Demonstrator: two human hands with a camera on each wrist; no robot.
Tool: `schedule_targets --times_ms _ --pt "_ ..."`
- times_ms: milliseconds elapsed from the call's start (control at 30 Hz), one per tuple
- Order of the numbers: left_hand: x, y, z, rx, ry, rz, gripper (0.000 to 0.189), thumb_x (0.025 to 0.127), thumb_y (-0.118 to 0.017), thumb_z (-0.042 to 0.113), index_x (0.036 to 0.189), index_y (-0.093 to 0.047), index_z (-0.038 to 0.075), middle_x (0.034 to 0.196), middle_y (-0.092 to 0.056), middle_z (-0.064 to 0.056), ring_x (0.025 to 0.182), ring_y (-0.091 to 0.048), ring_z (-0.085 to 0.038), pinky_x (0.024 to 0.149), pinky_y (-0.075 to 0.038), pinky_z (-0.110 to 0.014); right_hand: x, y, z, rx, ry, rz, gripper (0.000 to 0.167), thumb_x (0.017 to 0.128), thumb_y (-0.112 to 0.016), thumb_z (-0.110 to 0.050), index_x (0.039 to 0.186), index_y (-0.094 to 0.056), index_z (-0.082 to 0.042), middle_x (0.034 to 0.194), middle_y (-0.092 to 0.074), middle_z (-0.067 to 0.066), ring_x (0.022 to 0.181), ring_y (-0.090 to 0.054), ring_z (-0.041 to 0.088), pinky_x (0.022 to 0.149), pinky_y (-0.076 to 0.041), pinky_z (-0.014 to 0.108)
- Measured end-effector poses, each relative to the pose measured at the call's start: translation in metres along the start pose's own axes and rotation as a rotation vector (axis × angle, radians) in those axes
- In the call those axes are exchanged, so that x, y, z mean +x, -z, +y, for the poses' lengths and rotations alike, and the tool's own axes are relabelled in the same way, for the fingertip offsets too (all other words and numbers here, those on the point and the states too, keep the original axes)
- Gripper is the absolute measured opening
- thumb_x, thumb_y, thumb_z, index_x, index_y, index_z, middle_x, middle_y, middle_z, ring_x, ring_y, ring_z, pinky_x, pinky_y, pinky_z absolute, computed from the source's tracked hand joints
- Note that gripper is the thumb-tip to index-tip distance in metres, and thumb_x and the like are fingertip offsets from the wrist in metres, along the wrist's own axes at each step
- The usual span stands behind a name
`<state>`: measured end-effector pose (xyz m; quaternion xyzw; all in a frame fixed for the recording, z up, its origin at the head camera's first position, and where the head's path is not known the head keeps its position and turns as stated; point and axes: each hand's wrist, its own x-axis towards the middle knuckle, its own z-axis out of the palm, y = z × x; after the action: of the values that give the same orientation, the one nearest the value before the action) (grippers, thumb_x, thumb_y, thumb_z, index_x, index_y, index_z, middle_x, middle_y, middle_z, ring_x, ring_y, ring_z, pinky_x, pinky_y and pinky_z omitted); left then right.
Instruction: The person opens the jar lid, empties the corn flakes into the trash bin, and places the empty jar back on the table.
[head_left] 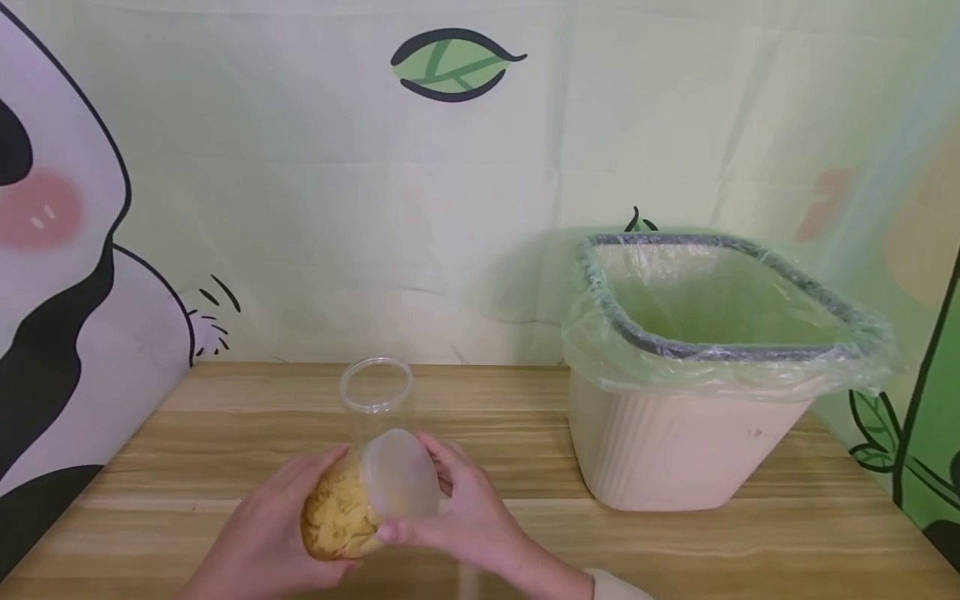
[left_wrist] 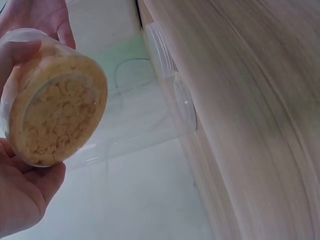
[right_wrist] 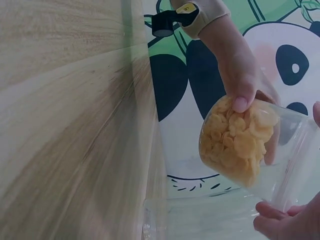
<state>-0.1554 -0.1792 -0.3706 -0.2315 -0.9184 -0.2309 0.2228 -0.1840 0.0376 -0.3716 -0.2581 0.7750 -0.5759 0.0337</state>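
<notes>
My left hand (head_left: 262,521) grips a clear plastic jar (left_wrist: 59,120) tilted on its side, with pale yellow flaky chips (head_left: 337,517) gathered at its base end. My right hand (head_left: 468,504) holds the translucent round lid (head_left: 401,477) at the jar's mouth, thumb on the near edge and fingers on the far edge. In the right wrist view, the lid end (right_wrist: 295,165) of the jar points toward the right fingers (right_wrist: 272,220). Just beyond both hands, a second clear jar (head_left: 377,385) stands upright on the table, its rim uncovered.
A pale waste bin (head_left: 675,450) with a dark rim and clear liner stands at the right on the wooden table (head_left: 510,433). Beside the second jar's base is a round clear disc (left_wrist: 159,50). A printed cloth (head_left: 300,167) with a panda hangs behind.
</notes>
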Motion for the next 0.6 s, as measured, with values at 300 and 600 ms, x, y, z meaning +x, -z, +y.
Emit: schedule_targets --times_ms 300,600 --pt "-0.002 0.001 -0.003 -0.194 0.082 -0.080 0.095 0.047 -0.088 0.038 0.129 -0.048 0.012 0.109 -0.056 0.009 0.087 -0.050 -0.005 0.070 -0.045 -0.025 0.001 0.005 0.003 0.157 0.033 -0.073 0.090 0.064 -0.081 -0.008 0.140 -0.033 -0.011 0.135 -0.043 0.006 0.119 -0.046 0.020 0.096 -0.039 0.029" --pt "-0.002 0.003 -0.003 -0.367 0.128 -0.155 0.091 0.051 -0.088 0.031 0.129 -0.045 0.011 0.110 -0.058 0.005 0.088 -0.052 -0.007 0.071 -0.045 -0.024 0.004 0.012 0.008 0.326 0.057 -0.205 0.096 0.066 -0.079 -0.007 0.143 -0.023 -0.007 0.142 -0.036 0.009 0.125 -0.040 0.016 0.099 -0.035 0.025"
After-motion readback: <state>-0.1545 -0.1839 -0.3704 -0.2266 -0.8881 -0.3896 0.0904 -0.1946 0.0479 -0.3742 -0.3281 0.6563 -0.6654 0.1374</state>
